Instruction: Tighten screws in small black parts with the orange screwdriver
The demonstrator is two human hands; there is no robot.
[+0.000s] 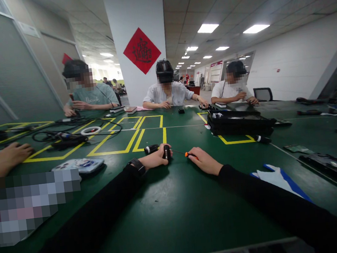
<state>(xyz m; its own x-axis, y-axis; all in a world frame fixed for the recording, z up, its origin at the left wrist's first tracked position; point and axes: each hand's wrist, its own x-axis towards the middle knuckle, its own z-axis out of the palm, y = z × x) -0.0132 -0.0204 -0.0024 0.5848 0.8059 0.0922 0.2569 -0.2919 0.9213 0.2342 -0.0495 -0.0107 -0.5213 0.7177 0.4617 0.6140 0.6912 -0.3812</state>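
Observation:
My left hand (155,159) is closed around a small black cylindrical object (167,152), which stands roughly upright just above the green table. In my right hand (205,161) is a screwdriver (186,154) with an orange and black handle. Its thin shaft points left to the black object; whether the tip touches it I cannot tell. Another black cylinder (150,149) with a pale band lies on the table just behind my left hand. Both wrists rest low over the tabletop, and the fingers partly hide what they grip.
Yellow tape outlines (113,152) mark the green table (166,216). A black casing (241,122) lies ahead right, and a white and blue glove (279,178) beside my right forearm. At left are a patterned case (84,164), cables (56,135) and a co-worker's hand (15,154). Several people sit around.

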